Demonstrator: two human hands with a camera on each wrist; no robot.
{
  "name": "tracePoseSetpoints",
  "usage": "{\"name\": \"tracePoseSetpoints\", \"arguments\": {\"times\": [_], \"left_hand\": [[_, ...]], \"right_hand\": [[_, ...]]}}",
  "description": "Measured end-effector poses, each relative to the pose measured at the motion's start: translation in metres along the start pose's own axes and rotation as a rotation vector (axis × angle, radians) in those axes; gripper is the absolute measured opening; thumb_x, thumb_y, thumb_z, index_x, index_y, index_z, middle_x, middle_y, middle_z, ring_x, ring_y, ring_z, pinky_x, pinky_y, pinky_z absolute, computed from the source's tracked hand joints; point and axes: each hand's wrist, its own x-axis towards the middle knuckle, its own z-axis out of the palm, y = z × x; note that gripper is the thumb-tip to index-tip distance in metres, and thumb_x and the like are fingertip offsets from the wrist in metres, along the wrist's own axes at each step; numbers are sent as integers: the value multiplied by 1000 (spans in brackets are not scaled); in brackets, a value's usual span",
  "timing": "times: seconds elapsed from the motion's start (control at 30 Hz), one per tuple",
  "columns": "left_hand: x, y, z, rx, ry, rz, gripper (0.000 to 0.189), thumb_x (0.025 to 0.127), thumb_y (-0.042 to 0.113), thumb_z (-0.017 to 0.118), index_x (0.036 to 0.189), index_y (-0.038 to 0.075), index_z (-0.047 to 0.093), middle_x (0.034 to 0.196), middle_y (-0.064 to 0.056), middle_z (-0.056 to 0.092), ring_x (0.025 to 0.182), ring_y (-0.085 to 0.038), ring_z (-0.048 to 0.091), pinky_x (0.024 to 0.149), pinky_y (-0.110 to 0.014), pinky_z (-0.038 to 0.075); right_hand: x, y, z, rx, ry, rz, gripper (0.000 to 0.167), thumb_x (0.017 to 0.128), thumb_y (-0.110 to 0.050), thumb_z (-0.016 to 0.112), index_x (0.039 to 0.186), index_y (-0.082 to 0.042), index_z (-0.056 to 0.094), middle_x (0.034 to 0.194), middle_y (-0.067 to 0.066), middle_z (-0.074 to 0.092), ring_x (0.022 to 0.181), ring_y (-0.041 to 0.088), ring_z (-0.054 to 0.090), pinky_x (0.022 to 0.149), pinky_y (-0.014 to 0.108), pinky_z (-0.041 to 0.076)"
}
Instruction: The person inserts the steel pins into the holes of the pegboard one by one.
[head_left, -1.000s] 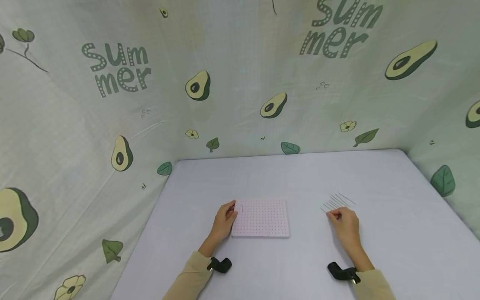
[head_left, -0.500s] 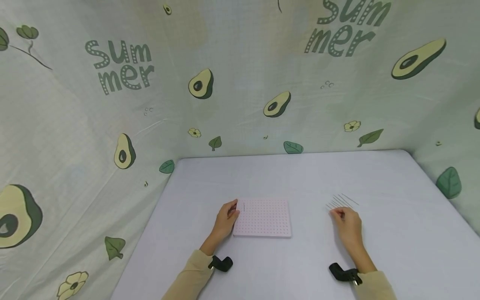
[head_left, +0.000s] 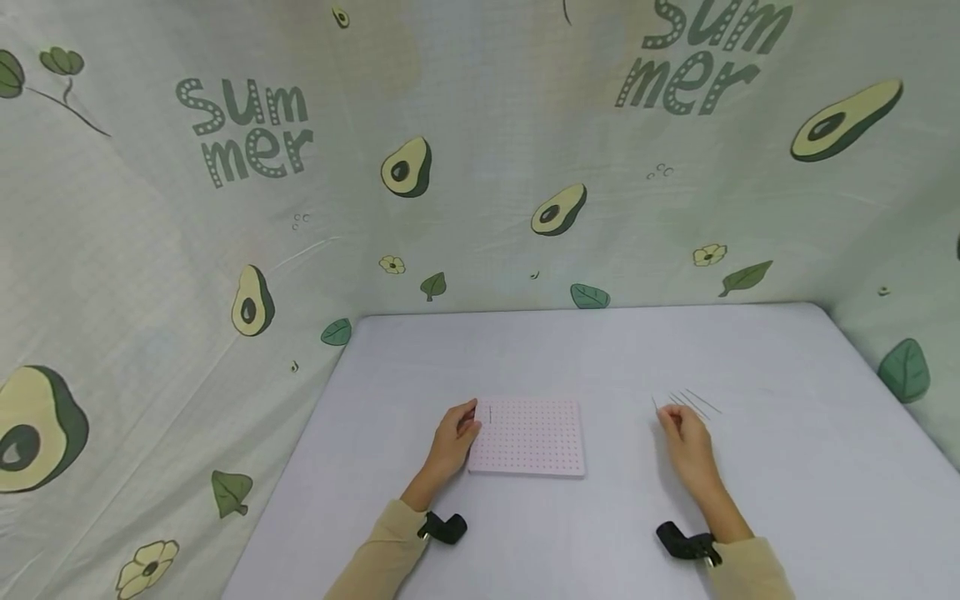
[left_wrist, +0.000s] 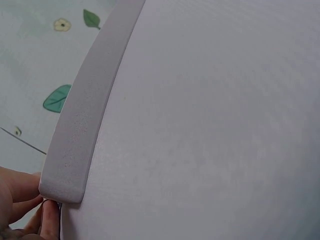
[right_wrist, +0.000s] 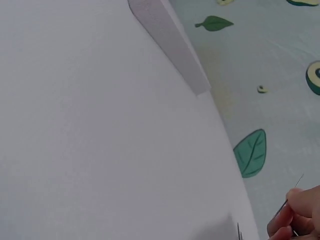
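Note:
A pale pink pegboard [head_left: 528, 437] with a grid of small holes lies flat on the table. My left hand [head_left: 450, 437] grips its left edge, thumb and fingers at the upper left corner. One thin needle [head_left: 491, 414] stands in the board near that corner; in the left wrist view the same needle [left_wrist: 22, 140] sticks out past the board's side. To the right, my right hand [head_left: 687, 439] pinches a thin metal needle [right_wrist: 300, 180] between thumb and fingertips, its tip pointing up. Several more needles [head_left: 703, 401] lie slanted on the table just behind this hand, partly hidden by it.
The white table [head_left: 615, 517] carries the board and needles. A patterned cloth [head_left: 480, 125] with avocados and leaves hangs behind and along the sides. A black wrist mount [head_left: 444, 528] sits on the left forearm, another mount [head_left: 686, 543] on the right.
My right hand has pinched a needle from the row and lifted it slightly, tilting it upright. Fewer needles show on the table. The left hand keeps its grip; the head view shifted slightly.

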Motion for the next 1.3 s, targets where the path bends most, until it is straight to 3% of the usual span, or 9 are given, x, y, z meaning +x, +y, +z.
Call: {"name": "tracePoseSetpoints", "arguments": {"times": [0.37, 0.73, 0.97, 1.3], "left_hand": [[0, 0, -1, -5, -8, 8, 43, 101, 2, 54, 143, -7, 46, 131, -23, 52, 125, -36, 50, 107, -41, 44], [2, -1, -1, -3, -5, 2, 44, 101, 1, 54, 143, -7, 46, 130, -22, 53, 124, -34, 51, 108, -38, 44], [2, -2, -1, 3, 0, 33, 43, 100, 0, 55, 141, -10, 46, 128, -24, 53, 122, -37, 51, 107, -42, 45], [1, 2, -3, 0, -6, 21, 43, 101, 1, 54, 141, -10, 46, 128, -24, 53, 123, -38, 51, 107, -42, 44]], "right_hand": [[11, -14, 9, 76, -46, -35, 18, 102, -4, 52, 103, 13, 57, 84, 16, 57, 70, 6, 44, 55, 15, 37], [17, -27, 27, 135, -88, -102, 11, 99, -2, 56, 98, 9, 58, 78, 11, 55, 65, 6, 43, 51, 15, 36], [20, -36, 41, 126, -98, -142, 4, 94, 1, 61, 93, 5, 59, 73, 6, 52, 65, 8, 44, 52, 15, 36], [22, -60, 63, 156, -188, -205, 5, 91, 4, 62, 93, 5, 58, 73, 4, 47, 66, 11, 42, 50, 16, 32]]}}
